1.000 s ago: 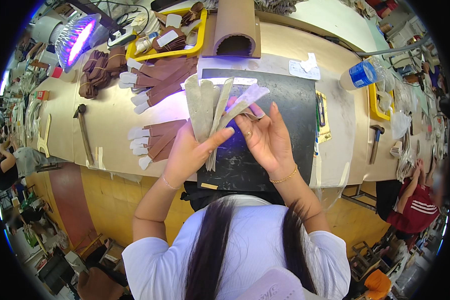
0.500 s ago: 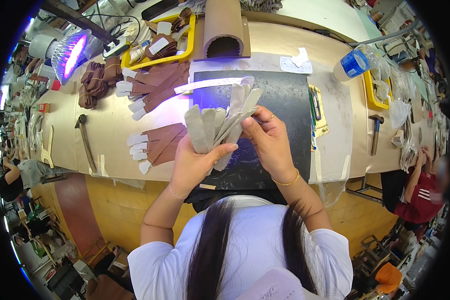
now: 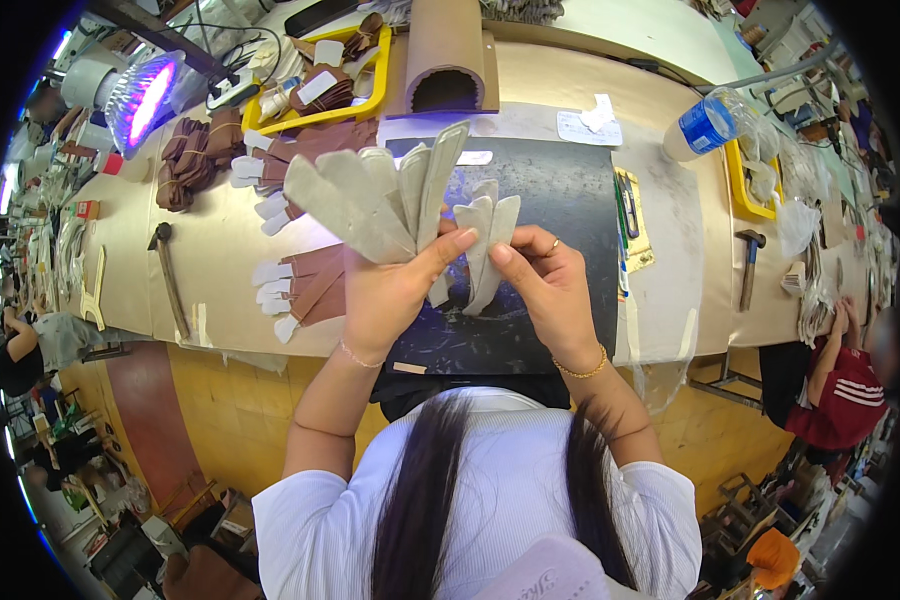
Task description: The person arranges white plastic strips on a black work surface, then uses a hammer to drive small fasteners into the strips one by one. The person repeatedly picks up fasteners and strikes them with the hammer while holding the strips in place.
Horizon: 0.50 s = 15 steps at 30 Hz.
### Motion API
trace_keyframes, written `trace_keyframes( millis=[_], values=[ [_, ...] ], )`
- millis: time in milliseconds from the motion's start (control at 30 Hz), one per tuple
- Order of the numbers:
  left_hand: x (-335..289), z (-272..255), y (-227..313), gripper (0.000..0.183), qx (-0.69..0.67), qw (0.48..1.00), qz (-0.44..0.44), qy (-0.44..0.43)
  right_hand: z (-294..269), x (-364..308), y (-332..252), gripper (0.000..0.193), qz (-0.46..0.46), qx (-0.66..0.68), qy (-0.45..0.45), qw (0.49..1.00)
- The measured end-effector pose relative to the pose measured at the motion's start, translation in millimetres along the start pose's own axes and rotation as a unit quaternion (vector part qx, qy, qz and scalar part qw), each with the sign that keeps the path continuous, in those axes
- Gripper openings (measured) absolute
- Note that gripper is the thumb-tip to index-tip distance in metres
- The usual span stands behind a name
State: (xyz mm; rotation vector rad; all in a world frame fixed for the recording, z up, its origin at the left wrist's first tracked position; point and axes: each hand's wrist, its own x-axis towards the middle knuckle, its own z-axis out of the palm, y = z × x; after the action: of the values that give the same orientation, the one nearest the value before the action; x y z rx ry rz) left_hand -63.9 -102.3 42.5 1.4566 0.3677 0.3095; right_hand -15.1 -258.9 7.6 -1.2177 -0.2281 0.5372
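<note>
A fan of pale grey-beige strips [image 3: 375, 195] with rounded ends is gripped in my left hand [image 3: 395, 295], thumb across their lower ends. My right hand [image 3: 545, 290] pinches a few shorter strips of the same look [image 3: 488, 240] between thumb and fingers, beside the left thumb. Both bunches are held above a black cutting mat [image 3: 570, 190]. Behind the left bunch, brown strips with white rounded ends [image 3: 315, 285] lie on the table. A white strip [image 3: 475, 158] on the mat is mostly hidden by the fan.
Left stand a lit lamp [image 3: 148, 100], brown bundles [image 3: 188, 165] and a hammer [image 3: 170, 280]. A yellow tray [image 3: 378, 85] and a brown half-tube [image 3: 450, 45] are at the back. Right are pens by a yellow pad [image 3: 635, 225], a blue-labelled bottle [image 3: 705, 128] and another hammer [image 3: 750, 270].
The strips have parted into two bunches. My left hand has moved its fan up and left, while my right hand has drawn a few strips apart to the right.
</note>
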Motion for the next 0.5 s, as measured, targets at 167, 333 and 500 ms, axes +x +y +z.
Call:
trace_keyframes(
  millis=[167, 333, 500],
  values=[
    [-7.2, -5.3, -6.1, 0.03, -0.028, 0.999, 0.005, 0.043, -10.0, 2.9, -2.4, 0.018, 0.036, 0.164, 0.039, 0.985],
    [-6.7, -36.9, 31.1, 0.036, -0.164, 0.986, -0.019, 0.027, -75.1, 13.6, -31.9, 0.018, -0.039, 0.119, 0.112, 0.986],
    [22.4, -90.3, 56.2, 0.047, 0.123, 0.988, -0.055, -0.07, -131.7, 33.3, -84.8, 0.019, -0.013, -0.347, 0.063, 0.936]
  ],
)
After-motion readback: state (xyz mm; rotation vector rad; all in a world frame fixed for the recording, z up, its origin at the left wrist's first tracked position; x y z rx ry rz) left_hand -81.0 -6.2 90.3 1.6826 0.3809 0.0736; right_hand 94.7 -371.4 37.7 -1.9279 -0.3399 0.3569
